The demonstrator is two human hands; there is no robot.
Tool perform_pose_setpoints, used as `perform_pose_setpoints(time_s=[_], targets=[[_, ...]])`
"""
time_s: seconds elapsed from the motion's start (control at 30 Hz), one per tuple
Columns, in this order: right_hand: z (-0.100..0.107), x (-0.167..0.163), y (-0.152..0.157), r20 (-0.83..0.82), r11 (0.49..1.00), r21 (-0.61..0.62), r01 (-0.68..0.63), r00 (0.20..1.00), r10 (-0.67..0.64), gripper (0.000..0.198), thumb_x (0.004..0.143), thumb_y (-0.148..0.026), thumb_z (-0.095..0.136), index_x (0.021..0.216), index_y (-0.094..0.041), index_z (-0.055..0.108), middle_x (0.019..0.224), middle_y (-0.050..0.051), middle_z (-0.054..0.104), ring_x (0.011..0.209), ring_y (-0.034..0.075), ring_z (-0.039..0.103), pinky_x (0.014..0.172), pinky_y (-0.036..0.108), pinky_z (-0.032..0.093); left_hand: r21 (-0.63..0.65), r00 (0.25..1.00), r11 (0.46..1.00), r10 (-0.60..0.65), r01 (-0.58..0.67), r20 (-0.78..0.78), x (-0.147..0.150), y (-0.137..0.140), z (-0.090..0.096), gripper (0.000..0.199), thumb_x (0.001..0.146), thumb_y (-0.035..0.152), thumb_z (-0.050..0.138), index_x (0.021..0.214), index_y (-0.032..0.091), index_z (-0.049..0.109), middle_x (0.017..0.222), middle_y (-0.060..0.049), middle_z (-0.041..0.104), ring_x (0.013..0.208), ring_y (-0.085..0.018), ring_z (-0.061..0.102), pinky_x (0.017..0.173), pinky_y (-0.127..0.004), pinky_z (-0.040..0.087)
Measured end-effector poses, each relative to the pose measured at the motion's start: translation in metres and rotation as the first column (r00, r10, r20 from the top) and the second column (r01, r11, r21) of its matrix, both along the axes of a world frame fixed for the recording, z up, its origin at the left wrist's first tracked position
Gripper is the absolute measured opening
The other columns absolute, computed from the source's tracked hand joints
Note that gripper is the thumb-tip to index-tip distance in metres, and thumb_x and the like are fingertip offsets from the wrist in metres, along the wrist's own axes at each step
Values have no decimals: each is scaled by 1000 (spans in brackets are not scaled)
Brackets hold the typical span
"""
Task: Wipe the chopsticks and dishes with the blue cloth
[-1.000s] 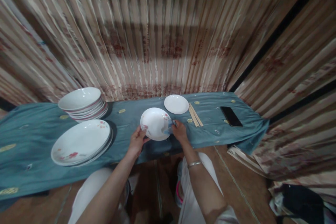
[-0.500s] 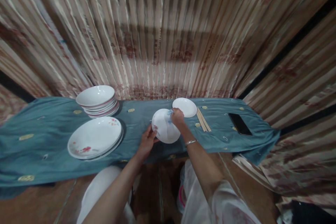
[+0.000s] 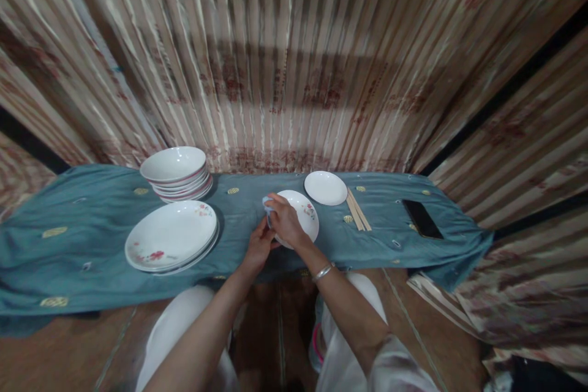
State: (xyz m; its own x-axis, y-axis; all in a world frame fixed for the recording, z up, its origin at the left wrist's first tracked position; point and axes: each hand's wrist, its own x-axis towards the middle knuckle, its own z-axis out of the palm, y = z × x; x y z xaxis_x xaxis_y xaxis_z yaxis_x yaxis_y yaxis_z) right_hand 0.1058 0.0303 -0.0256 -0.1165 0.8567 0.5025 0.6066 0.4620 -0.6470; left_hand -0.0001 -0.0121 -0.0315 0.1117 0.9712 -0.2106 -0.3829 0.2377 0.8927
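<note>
Near the table's front edge, my left hand (image 3: 260,246) grips the left rim of a small white plate (image 3: 307,223) with a red flower print. My right hand (image 3: 283,220) is closed on a pale blue cloth (image 3: 267,203) and presses it to the plate's left edge, close to my left fingers. That hand and the cloth cover the plate's left part. Just behind and to the right lies another small white plate (image 3: 326,188). Beside it are several wooden chopsticks (image 3: 358,209).
On the left, large oval plates (image 3: 174,236) with red flowers lie stacked, and a pile of white bowls (image 3: 177,165) stands behind them. A black phone (image 3: 421,218) lies at the right on the blue-green tablecloth (image 3: 243,214). A pleated curtain (image 3: 275,73) hangs behind the table.
My right hand has moved the cloth from the plate's upper right across to its left edge. The plate has turned, its red flowers now at the right. My left hand still holds the rim.
</note>
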Motion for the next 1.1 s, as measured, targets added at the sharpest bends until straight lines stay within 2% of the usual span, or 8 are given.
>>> perform_pose_setpoints(time_s=[0.2,0.33,0.43,0.57,0.73,0.9,1.1], targets=[[-8,-4,-33,-159,997,-41,-71,985,63,34,75,-5,48,94,-22,70,115,5,68,112,18,59,104,34,43,-33,997,999,3,-1,76,0,-3,0,39,52,16,73,89,16,63,80,-2,68,76,-18,64,63,-28,53],[-15,1,-52,-266,993,-85,-79,963,54,34,74,-5,47,92,-21,70,111,5,70,108,18,62,101,34,45,18,994,1000,-22,20,103,1,-6,4,40,47,7,68,86,16,64,71,3,64,64,-12,58,56,-20,47],[-19,9,-66,-272,989,-123,-77,961,41,33,75,-6,47,93,-22,70,109,5,70,106,18,63,99,35,46,41,989,997,-74,69,131,0,-7,8,44,48,8,65,91,16,66,76,2,66,65,-12,58,56,-20,46],[-23,23,-85,-173,988,-147,-53,985,27,32,77,-6,48,96,-21,69,110,7,70,107,19,62,98,36,46,5,991,996,-85,84,101,-3,-5,8,47,52,15,69,99,16,67,86,-3,69,71,-16,61,58,-24,49],[-39,49,-100,-42,992,-117,48,998,-53,36,74,-3,48,97,-22,69,113,7,68,110,20,60,101,37,45,-4,997,999,-45,46,57,-4,0,-3,45,53,24,76,96,18,68,96,-6,70,78,-19,62,68,-33,54],[-54,77,-96,64,978,-70,198,979,-194,34,73,-4,49,96,-21,67,112,9,67,110,22,59,99,39,45,-1,999,1000,-29,29,16,-4,4,-8,52,52,25,77,102,18,67,99,-8,69,82,-21,63,73,-38,56],[-45,95,-81,107,909,-99,404,913,-394,30,73,-4,46,91,-19,66,104,10,69,101,22,62,94,36,46,-4,1000,1000,-17,17,9,-6,7,-9,56,48,27,80,101,17,66,99,-7,69,88,-24,65,79,-45,56]])
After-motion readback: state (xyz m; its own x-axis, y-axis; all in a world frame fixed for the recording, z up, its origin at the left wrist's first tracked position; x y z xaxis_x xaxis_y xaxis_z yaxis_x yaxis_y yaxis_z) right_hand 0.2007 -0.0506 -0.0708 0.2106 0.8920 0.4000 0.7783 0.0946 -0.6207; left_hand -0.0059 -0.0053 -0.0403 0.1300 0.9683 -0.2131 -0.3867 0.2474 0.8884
